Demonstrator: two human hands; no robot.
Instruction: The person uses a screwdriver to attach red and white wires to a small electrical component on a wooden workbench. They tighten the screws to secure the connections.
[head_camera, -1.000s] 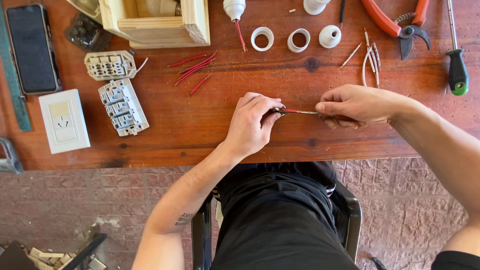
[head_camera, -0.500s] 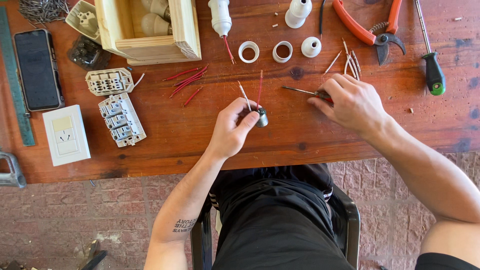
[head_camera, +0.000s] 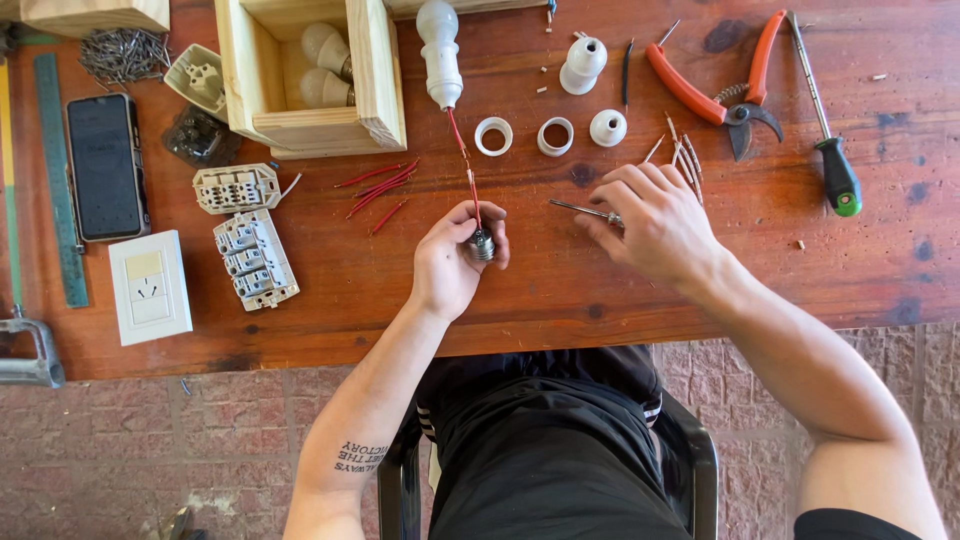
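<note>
— What are the fingers doing?
— The left hand (head_camera: 455, 262), mid-frame, pinches a small metal socket part (head_camera: 483, 244) with a red wire (head_camera: 470, 190) rising from it. The right hand (head_camera: 655, 222), loosely curled, grips a thin metal tool (head_camera: 578, 208).
— Any packages?
— A wooden box (head_camera: 370, 75) of bulbs upper left; a white wall outlet (head_camera: 150, 287) at left.

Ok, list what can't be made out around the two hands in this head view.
- Small metal part in the left hand: fingers wrap it, so its shape and how the red wire joins it stay hidden.
- Thin metal tool in the right hand: its handle is covered by the fingers.
- Wooden box: cut off by the top edge.
</note>
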